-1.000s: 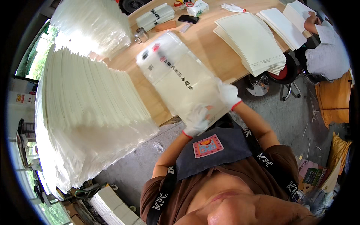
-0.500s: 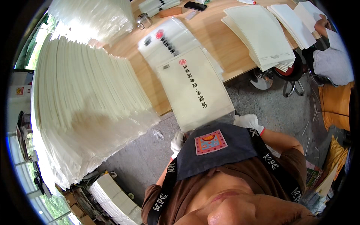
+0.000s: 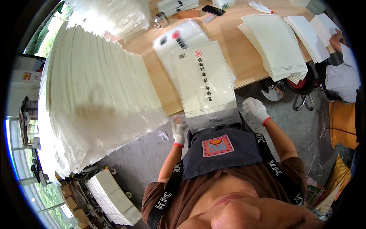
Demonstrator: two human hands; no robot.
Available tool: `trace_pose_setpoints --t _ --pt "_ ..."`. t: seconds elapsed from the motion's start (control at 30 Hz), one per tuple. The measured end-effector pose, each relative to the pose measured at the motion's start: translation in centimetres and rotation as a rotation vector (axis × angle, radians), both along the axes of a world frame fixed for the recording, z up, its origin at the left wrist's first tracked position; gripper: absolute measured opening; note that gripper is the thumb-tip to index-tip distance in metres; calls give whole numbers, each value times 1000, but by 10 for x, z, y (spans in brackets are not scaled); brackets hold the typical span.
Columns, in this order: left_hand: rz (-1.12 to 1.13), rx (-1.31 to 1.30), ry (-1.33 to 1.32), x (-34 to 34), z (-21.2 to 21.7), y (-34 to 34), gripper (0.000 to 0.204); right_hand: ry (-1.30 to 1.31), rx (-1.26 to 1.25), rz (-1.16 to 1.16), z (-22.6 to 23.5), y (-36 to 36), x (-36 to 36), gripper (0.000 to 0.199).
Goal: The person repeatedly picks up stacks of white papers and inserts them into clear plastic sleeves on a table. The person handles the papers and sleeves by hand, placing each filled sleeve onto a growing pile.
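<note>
Head view is showing a cream printed sheet inside a clear plastic bag, its upper part lying over other clear bags on a wooden table and its lower end extending past the near edge to a blue apron. The person's left hand, wearing a white glove, is hovering just beside the bag's lower left side; blur is hiding whether its fingers are apart or together. The gloved right hand is hanging near the lower right side, apart from the bag, its finger spacing also being unclear. Farther out, a tall stack is standing on the left, fanned sheets are lying on the right, and a metal cup, an orange block and a phone are resting beyond. Another person's hand is touching white paper.
</note>
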State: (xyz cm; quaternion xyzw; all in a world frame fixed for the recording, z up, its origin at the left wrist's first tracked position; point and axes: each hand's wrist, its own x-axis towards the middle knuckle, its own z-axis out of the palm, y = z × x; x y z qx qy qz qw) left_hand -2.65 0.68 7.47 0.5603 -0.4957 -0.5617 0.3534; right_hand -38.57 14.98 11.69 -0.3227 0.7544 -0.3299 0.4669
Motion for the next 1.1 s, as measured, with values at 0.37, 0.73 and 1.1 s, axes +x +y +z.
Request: trace_pose_setpoints --t 0.37,0.73,1.1 --pt "-678 -954 -643 -73 295 -19 12 -1110 -444 18 32 -81 97 47" --pt "665 -1620 -593 113 513 -34 30 -289 -849 647 366 -246 146 36" --pt "852 -1068 -876 218 397 -81 58 -126 -893 982 404 -257 181 42"
